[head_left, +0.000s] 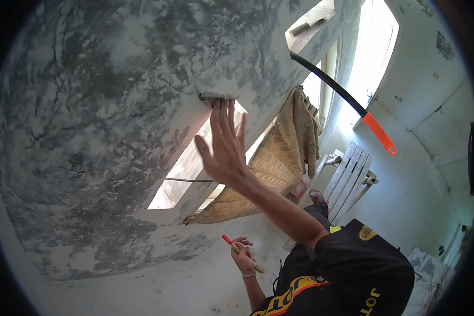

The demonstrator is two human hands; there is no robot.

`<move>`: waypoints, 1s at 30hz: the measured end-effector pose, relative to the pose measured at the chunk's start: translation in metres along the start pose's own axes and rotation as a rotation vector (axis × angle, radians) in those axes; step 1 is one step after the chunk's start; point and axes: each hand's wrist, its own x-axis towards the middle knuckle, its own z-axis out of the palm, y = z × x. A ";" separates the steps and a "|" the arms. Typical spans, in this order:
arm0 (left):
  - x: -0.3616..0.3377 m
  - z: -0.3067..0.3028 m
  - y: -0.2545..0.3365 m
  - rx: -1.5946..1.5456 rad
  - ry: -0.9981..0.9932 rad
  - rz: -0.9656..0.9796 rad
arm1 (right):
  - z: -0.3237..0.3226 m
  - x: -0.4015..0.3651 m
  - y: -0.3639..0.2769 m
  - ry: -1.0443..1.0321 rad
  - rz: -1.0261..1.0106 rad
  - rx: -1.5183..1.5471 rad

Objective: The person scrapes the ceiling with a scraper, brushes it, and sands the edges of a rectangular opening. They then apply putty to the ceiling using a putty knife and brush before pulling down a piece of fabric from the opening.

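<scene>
My right hand [224, 139] reaches up to the wall with its fingers stretched out and the thumb apart. Its fingertips press a grey rolled sheet [211, 96], perhaps sandpaper, against the wall just above a narrow slanted window opening [181, 179]. The sheet's left end curls into a hollow tube. Lower down, my left hand [242, 257] is closed around a paintbrush [235, 245] with a red-tipped handle. Its pale bristle end points down to the right. The brush is clear of the wall.
The wall [105, 131] is patchy grey and white. A patterned beige cloth [282, 152] hangs beside the window. A long black tool with an orange handle [379, 134] juts from the upper opening, where a small roller [300, 29] lies. A slatted bench [347, 176] stands at right.
</scene>
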 end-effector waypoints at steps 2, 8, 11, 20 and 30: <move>0.005 0.002 0.009 0.001 -0.008 -0.004 | -0.005 0.015 0.026 0.032 0.040 -0.172; -0.002 0.002 0.011 -0.017 0.001 0.075 | -0.031 0.056 0.074 0.135 0.170 0.042; -0.005 0.002 0.003 0.001 -0.003 0.056 | -0.016 0.041 0.072 0.137 0.113 -0.015; -0.008 0.017 0.014 -0.007 -0.022 0.088 | -0.019 0.045 0.053 0.128 0.090 0.000; -0.010 0.024 0.014 -0.066 0.046 0.070 | -0.007 -0.008 -0.009 -0.096 -0.348 0.115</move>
